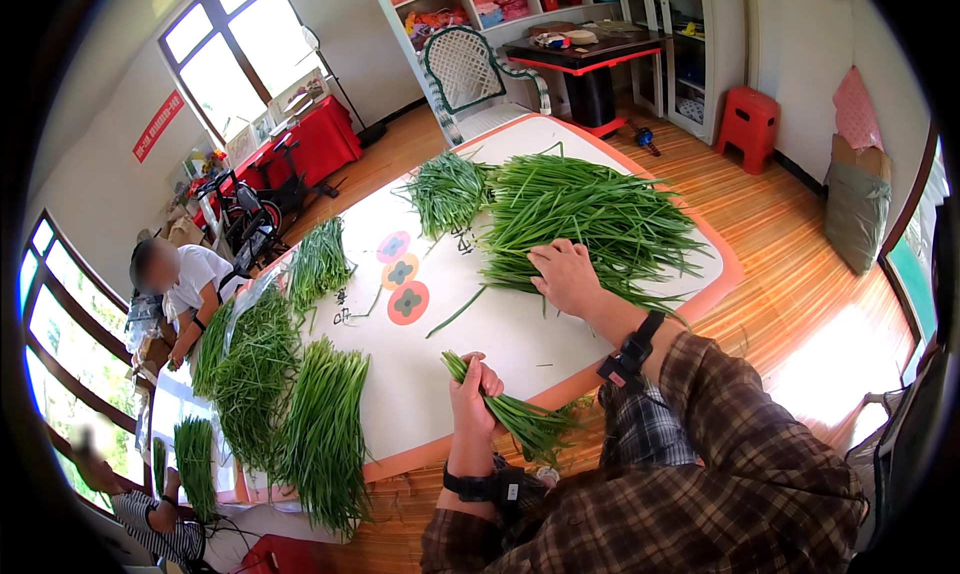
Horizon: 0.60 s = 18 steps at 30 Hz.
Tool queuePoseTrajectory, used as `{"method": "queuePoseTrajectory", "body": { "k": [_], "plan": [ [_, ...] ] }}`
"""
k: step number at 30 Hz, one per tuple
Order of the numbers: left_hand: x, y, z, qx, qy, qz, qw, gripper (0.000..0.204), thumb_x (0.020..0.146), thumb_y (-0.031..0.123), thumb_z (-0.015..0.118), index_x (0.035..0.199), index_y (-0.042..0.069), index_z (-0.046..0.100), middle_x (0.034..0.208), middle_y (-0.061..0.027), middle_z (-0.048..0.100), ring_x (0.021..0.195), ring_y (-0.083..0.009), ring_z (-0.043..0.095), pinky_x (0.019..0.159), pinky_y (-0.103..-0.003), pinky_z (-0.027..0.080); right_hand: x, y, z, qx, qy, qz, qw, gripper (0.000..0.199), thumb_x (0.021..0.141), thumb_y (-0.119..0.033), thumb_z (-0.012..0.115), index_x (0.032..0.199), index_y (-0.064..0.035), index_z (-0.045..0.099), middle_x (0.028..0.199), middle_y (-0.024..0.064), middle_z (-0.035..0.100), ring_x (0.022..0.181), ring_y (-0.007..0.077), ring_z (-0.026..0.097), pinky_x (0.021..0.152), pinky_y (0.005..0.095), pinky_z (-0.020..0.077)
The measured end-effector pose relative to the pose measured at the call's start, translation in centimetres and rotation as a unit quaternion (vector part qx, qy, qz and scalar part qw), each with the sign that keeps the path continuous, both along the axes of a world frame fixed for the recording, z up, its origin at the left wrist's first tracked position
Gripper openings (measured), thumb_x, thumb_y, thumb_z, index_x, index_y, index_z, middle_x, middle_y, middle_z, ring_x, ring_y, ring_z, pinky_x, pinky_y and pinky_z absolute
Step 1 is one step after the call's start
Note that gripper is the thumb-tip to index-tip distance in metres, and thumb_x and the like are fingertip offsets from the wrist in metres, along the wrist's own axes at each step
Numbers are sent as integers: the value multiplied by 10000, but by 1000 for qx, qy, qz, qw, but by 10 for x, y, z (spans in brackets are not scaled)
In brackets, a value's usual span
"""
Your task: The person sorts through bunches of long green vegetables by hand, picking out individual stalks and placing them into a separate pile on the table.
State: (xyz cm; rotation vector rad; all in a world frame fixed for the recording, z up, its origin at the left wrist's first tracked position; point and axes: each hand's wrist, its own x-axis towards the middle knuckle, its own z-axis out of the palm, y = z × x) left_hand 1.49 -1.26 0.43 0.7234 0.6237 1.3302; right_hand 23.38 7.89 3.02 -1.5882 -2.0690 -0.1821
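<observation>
1. Just below the view's middle, at 6 o'clock, one left hand [474,392] has its fingers wrapped around the stem end of one small bunch [530,422] of long green leaves; the tips trail toward 4 o'clock, over the near rim of the desk [560,349].
2. At 3 o'clock, close to the middle, one right hand [568,276] rests on the near edge of one large pile [590,209] of similar leaves. Its fingers are bent; whether they pinch any leaves, I cannot tell.
3. That pile spreads toward 2 o'clock across the white, orange-rimmed desk.
4. At least four more heaps lie there: one at 11 o'clock [447,192], one at 9 [319,264], one at 8 [255,374], and one between 7 and 8 [322,419].
5. Three printed flower discs [401,270] sit near centre, at 9 o'clock; one loose leaf [457,312] lies at 7.
6. Two black bands [635,349] circle the wrists, one each.
7. Two other people are leftward: a white top [207,279] at 9 o'clock, a striped top [150,526] at 8.
8. Beyond stand one lattice chair [465,71] at 12 o'clock and one red stool [748,124] at 2.
</observation>
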Motion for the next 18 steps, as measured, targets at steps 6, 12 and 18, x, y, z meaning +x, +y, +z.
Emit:
{"method": "queuePoseTrajectory", "body": {
  "k": [6,12,18],
  "plan": [
    [0,-1,2,2,11,8,1000,113,907,154,493,943,47,490,558,4,378,489,-85,334,471,-236,294,2,12,3,15,-63,-6,998,280,789,-231,575,1043,-118,604,1172,6,510,1105,243,391,898,405,308],
    [-3,-7,-3,3,-3,14,1000,121,901,145,501,944,32,493,565,-5,403,489,-90,352,478,-236,315,-2,12,1,81,-60,37,994,288,753,-187,570,1028,-104,595,1095,-3,538,1044,206,440,856,377,337],
    [2,-2,-4,3,11,1,1000,142,902,159,507,948,25,497,562,-13,415,486,-101,365,481,-244,324,2,18,1,46,-92,41,994,297,743,-167,587,1033,-104,597,1146,-5,526,1069,209,433,875,395,332]
  ]
}}
